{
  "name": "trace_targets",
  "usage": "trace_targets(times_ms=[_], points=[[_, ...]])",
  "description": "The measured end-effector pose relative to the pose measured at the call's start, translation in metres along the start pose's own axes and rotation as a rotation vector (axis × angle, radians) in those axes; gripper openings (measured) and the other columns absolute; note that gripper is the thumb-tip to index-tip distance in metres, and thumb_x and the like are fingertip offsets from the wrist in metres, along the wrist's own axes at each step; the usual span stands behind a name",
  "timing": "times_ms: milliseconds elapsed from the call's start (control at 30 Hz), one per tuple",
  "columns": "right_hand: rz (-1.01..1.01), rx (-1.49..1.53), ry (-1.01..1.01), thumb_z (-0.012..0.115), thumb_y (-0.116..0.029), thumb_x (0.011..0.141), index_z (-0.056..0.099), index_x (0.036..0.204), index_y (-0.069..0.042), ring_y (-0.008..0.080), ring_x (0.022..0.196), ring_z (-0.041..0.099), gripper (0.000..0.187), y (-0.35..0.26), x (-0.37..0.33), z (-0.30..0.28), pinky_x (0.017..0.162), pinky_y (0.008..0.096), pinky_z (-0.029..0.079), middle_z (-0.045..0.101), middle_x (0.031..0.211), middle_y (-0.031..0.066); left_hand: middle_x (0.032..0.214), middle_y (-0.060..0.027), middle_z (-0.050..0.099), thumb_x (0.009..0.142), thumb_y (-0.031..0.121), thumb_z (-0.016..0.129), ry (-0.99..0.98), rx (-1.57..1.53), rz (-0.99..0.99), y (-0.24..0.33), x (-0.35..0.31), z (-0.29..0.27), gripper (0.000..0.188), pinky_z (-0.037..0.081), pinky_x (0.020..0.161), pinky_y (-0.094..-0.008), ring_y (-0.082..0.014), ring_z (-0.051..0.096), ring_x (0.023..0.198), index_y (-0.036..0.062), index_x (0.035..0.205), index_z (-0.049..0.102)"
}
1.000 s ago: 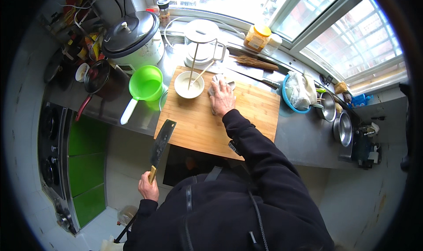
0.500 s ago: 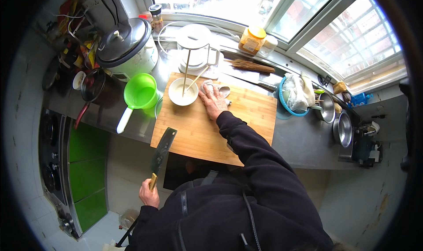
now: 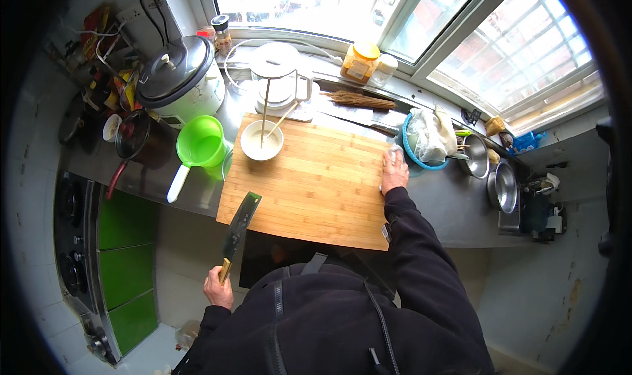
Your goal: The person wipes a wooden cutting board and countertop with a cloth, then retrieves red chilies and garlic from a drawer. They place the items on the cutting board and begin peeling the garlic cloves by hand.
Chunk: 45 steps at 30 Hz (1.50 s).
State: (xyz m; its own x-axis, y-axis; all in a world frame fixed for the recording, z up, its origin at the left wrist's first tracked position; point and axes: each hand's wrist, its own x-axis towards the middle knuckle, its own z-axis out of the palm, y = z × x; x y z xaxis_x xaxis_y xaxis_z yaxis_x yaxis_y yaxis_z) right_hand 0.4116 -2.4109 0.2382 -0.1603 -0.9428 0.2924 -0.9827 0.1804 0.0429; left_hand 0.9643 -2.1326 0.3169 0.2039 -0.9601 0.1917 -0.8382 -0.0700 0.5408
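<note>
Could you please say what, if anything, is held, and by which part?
The left hand grips a cleaver by its handle; the right hand partly covers a cloth, hold unclear.

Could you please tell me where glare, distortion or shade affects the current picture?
Head view: the window washes out to near white; head view: the cutting board bows along its front edge; head view: the dark pot sits in dimmer light at left, while the cleaver reads clearly.

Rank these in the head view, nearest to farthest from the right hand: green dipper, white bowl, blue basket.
1. Blue basket, just right of the right hand
2. White bowl, on the cutting board's left side
3. Green dipper, left of the cutting board
</note>
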Motion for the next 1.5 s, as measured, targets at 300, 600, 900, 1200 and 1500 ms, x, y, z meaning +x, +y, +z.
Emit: trace_targets(times_ms=[300,600,900,1200,1500], points=[[0.279,0.192,-0.075,0.051,-0.017,0.095,0.060,0.123,-0.023,0.0402,0.103,0.064,0.030,0.026,0.010,-0.043,0.086,0.0494,0.054,0.059,0.116,0.0196,0.096,-0.0119,0.065,0.082,0.001,0.071,-0.008,0.004,-0.033,-0.012,-0.013,-0.005,0.030,0.048,0.075,-0.0462,-0.0378,0.063,0.086,0.0079,0.108,0.057],[-0.174,0.458,0.096,0.052,-0.005,0.091,0.051,0.132,-0.003,0.0351,0.108,0.059,0.041,-0.200,0.031,-0.062,0.094,0.0426,0.049,0.058,0.118,0.0186,0.096,-0.0114,0.065,0.081,0.001,0.072,0.031,0.010,-0.036,-0.019,-0.017,-0.009,0.031,0.049,0.075,-0.0448,-0.0368,0.064,0.087,0.0083,0.108,0.058],[-0.042,0.415,-0.281,0.077,-0.003,0.069,0.052,0.126,-0.003,0.0378,0.118,0.053,0.062,-0.229,0.066,-0.042,0.101,0.0442,0.047,0.054,0.124,0.0208,0.093,-0.0130,0.066,0.082,0.003,0.073,0.059,0.071,-0.158,-0.029,-0.064,-0.035,0.031,0.050,0.073,-0.0456,-0.0379,0.065,0.084,0.0076,0.108,0.058],[-0.653,0.453,-0.268,0.071,-0.005,0.071,0.057,0.117,-0.008,0.0392,0.103,0.058,0.048,-0.283,-0.021,-0.067,0.085,0.0488,0.051,0.054,0.117,0.0175,0.095,-0.0160,0.066,0.083,0.004,0.072,0.075,0.059,-0.327,-0.043,-0.098,-0.047,0.031,0.050,0.074,-0.0481,-0.0404,0.064,0.088,0.0065,0.109,0.057],[-0.832,0.310,-0.217,0.061,-0.007,0.080,0.056,0.117,-0.012,0.0400,0.112,0.056,0.037,-0.267,-0.031,-0.075,0.092,0.0472,0.049,0.046,0.141,0.0155,0.095,-0.0165,0.066,0.082,0.003,0.073,0.122,0.015,-0.281,-0.051,-0.085,-0.046,0.033,0.050,0.074,-0.0481,-0.0407,0.064,0.088,0.0066,0.111,0.056]])
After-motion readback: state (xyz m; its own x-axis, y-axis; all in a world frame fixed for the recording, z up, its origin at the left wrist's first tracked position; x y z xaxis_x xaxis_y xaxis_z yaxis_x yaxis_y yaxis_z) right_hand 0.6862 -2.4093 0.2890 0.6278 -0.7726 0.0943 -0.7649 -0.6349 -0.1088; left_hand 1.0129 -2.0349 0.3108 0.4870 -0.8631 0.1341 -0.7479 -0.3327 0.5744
